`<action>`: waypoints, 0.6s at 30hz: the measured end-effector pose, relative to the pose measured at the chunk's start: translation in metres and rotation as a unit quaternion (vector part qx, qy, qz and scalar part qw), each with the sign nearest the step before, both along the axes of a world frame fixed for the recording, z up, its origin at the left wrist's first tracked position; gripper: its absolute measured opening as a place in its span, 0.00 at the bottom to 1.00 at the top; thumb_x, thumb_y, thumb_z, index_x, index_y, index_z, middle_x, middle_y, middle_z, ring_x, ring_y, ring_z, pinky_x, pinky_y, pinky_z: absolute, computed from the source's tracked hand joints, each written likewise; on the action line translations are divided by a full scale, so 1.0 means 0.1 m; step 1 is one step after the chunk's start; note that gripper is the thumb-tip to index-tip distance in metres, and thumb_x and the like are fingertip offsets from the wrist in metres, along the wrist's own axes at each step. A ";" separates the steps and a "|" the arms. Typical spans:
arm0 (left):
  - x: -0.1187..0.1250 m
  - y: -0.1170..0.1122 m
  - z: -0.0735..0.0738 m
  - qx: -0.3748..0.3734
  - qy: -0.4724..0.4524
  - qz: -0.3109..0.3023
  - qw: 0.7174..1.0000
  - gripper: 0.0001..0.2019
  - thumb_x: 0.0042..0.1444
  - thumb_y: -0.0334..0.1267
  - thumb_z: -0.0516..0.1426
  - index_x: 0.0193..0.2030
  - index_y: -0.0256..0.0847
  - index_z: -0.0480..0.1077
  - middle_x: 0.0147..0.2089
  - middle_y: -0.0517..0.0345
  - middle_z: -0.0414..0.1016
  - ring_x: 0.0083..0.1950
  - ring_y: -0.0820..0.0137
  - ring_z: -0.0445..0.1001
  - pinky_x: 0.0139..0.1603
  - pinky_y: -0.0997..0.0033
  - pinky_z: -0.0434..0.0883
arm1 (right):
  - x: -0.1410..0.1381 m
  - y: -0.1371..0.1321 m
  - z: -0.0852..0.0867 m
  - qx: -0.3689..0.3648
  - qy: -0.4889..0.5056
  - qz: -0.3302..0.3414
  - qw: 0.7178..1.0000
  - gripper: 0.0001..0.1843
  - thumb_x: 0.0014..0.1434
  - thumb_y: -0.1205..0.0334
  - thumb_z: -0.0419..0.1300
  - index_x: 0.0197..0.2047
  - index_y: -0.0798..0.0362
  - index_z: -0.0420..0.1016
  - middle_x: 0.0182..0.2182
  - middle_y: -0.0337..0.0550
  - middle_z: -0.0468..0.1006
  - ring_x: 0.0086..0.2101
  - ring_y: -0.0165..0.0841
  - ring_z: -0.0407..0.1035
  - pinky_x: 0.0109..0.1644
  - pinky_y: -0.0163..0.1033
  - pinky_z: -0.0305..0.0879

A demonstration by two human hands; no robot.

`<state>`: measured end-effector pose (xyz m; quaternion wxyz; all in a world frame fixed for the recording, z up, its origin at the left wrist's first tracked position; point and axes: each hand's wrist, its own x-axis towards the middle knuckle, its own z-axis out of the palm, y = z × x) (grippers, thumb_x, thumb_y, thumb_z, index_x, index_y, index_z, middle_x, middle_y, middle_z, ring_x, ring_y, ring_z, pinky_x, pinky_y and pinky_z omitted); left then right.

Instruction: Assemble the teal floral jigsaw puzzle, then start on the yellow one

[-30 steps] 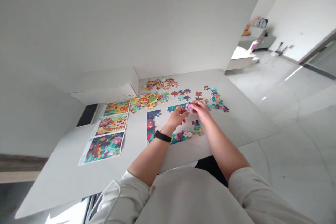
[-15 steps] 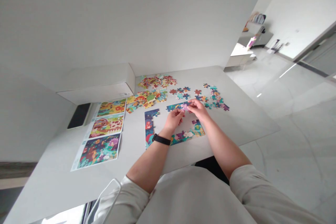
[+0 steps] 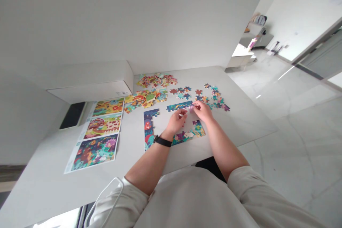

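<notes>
Cardboard jigsaw, frame part-built, both hands at the top strip

Cardboard pieces lie over a pale grey table (image 3: 240, 124). Person seated at the near edge, both forearms reaching forward.

Progress, as judged from the layout: only the border of the dark-blue jigsaw is going together. Left edge strip (image 3: 148, 128) stands joined, running away from the person. Bottom strip (image 3: 188, 135) runs across, with a white animal figure on it and one piece stepping up at its right end. Top strip (image 3: 178, 106) is partly built; its long axis runs left to right, tilted slightly up toward the right. Right side and the whole middle are bare table. Much left to do.

Left hand (image 3: 176, 121), black watch (image 3: 162, 141) at the wrist, fingers curled with tips down just below the top strip; whether the grip holds anything I cannot tell. Right hand (image 3: 203, 110) rests at the strip's right end, fingertips pressed together on a small purple piece (image 3: 191, 107) touching that end. Piece too small to read its tabs or facing.

Loose blue-and-teal pieces (image 3: 215, 97) scattered just beyond the right hand. Orange and yellow piles (image 3: 149, 98) sit further left; a red-toned pile (image 3: 157, 79) near the wall.

Three reference pictures (image 3: 103, 126) lie in a column at left, the nearest one dark blue. White box (image 3: 91, 84) against the wall; black phone (image 3: 72, 114) beside it.
</notes>
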<state>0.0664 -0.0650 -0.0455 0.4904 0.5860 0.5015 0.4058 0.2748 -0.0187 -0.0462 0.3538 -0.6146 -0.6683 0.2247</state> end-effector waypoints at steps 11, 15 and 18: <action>-0.01 -0.01 -0.08 0.254 0.134 -0.092 0.953 0.17 0.65 0.34 0.60 0.60 0.43 0.78 0.62 0.45 0.83 0.66 0.55 0.78 0.73 0.47 0.73 | 0.00 0.03 -0.04 0.003 -0.095 -0.008 0.995 0.11 0.66 0.64 0.66 0.49 0.44 0.86 0.43 0.43 0.88 0.45 0.41 0.81 0.60 0.48 0.74; 0.00 0.00 -0.16 0.300 0.149 -0.134 0.933 0.22 0.64 0.36 0.63 0.65 0.44 0.77 0.68 0.42 0.79 0.71 0.51 0.76 0.75 0.42 0.70 | 0.01 0.02 -0.06 0.011 -0.120 -0.011 0.993 0.13 0.65 0.66 0.65 0.50 0.44 0.87 0.45 0.44 0.87 0.47 0.41 0.80 0.62 0.48 0.74; 0.01 0.01 -0.21 0.311 0.168 -0.143 0.924 0.24 0.64 0.39 0.64 0.68 0.45 0.75 0.70 0.41 0.78 0.73 0.49 0.74 0.77 0.39 0.68 | 0.00 0.02 -0.07 0.023 -0.126 -0.008 0.992 0.15 0.65 0.66 0.65 0.51 0.44 0.88 0.48 0.46 0.86 0.50 0.42 0.79 0.64 0.48 0.73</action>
